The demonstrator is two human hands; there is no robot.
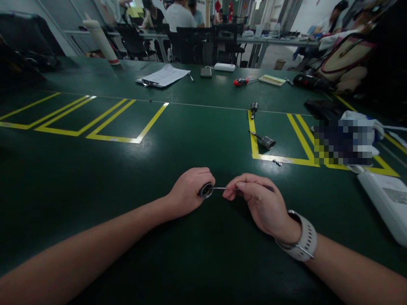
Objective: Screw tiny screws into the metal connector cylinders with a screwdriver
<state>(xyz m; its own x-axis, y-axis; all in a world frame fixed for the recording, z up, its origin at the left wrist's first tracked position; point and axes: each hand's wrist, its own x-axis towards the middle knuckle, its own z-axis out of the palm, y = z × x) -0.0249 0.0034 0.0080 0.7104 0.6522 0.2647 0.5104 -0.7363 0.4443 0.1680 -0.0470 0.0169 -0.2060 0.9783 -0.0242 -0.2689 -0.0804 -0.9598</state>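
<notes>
My left hand (192,190) is closed around a dark metal cylindrical part (206,190), its round open end facing right. Most of that part is hidden in the palm. My right hand (260,199), with a watch (302,239) on the wrist, pinches a slim tool with a thin metal shaft (219,188). The shaft's tip reaches into the open end of the part; the tool's handle is mostly covered by the fingers. Beyond my right hand lie a metal cup-shaped part with a thin stem (267,142), a second such part (254,108) and several small nuts (277,162).
Yellow tape marks the green table (190,140). Farther back are a clipboard with papers (165,76), a red-black screwdriver (241,81), a notepad (271,80) and a tall bottle (103,42). A white device (386,201) lies at the right. People sit at tables beyond.
</notes>
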